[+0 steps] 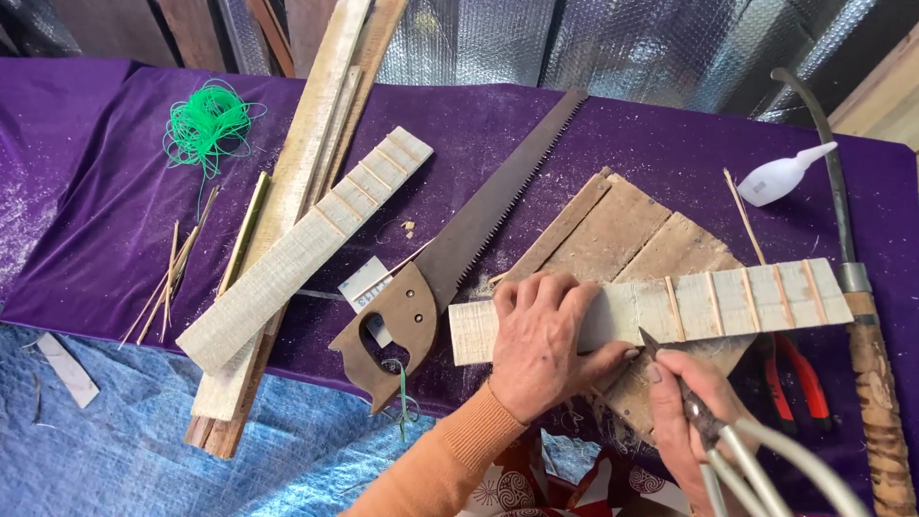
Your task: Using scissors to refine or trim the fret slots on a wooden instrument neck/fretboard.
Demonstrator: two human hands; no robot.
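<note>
The left hand (538, 335) lies flat, palm down with fingers together, pressing on a pale wooden strip (661, 308) that runs across the near part of the tabletop (105, 249), which is draped in purple cloth. The strip rests on a stack of rough brown boards (632, 239) and carries thin bamboo slivers set crosswise in slots along its right half. The right hand (684, 407) is closed around a pair of shears (728, 445) with pale metal handles — the dark blade tips touch the strip's near edge just right of the left thumb.

Just left of the left hand lies a hand saw (459, 249), its brown handle toward the person and its blade pointing away to the right. Farther left a second slotted strip (306, 249) lies slanted over long wooden planks (316, 144). A tangle of green cord (206, 124) sits near the far left — thin bamboo sticks (177, 273) lie below it. At the right are a white squeeze bottle (785, 174), red-handled pliers (799, 378) partly under the strip, and a long curved blade with a wrapped handle (876, 402).
</note>
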